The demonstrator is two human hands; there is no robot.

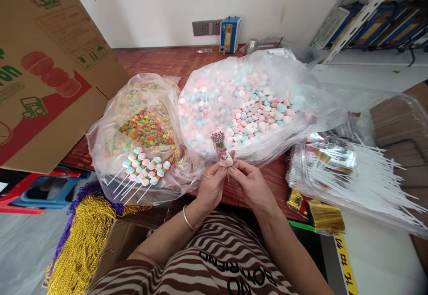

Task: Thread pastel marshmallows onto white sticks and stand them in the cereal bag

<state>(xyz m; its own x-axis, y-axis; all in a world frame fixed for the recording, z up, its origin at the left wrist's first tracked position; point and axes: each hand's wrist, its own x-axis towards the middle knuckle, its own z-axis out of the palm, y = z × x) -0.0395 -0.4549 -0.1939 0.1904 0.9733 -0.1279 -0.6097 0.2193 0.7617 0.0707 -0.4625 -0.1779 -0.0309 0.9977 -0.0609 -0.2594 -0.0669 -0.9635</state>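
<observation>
Cardboard box (50,63) leans at left of the wooden table (160,60); big bag of pastel candies (247,103) sits mid-table, bag of ring candies (147,127) beside it with finished candy skewers (143,170) lying across its front, white sticks (377,183) at right. Left hand (210,188) and right hand (250,183) meet at the table edge, each grip narrow, pinching one wrapped candy skewer (221,148) upright. Risk: thin wrapper slipping off, or candy sliding down the stick if the pinch loosens.
</observation>
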